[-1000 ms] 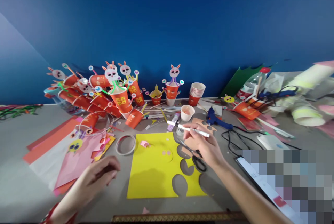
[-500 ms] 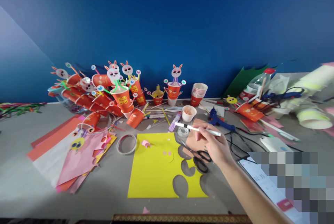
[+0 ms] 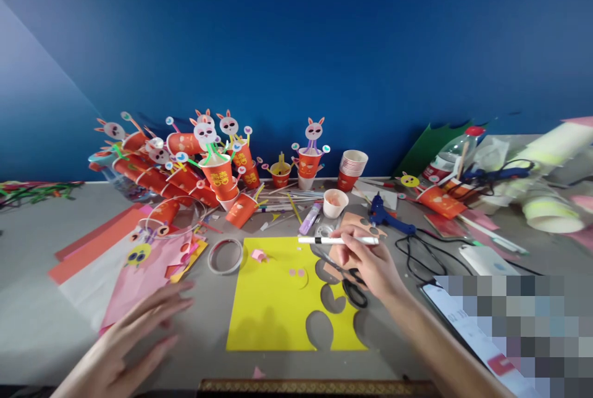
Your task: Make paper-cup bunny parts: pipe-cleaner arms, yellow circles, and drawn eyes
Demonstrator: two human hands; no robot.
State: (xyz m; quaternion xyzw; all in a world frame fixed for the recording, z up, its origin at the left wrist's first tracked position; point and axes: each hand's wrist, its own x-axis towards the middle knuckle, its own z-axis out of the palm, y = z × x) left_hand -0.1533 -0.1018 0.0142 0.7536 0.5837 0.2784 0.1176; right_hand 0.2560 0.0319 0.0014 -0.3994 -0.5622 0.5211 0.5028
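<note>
White marker (image 3: 338, 240) pinched in right hand (image 3: 365, 265) fingers above yellow sheet (image 3: 278, 299); left hand (image 3: 134, 339) fingers spread, nearing pink paper (image 3: 139, 280).

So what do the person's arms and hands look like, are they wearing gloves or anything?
No gloves. Both the left hand and the right hand are bare, with no rings or watch that the picture shows. The right forearm is bare too, with no sleeve on the part in view. The left hand is a bit blurred, and its wrist is cut off at the picture's bottom edge.
</note>
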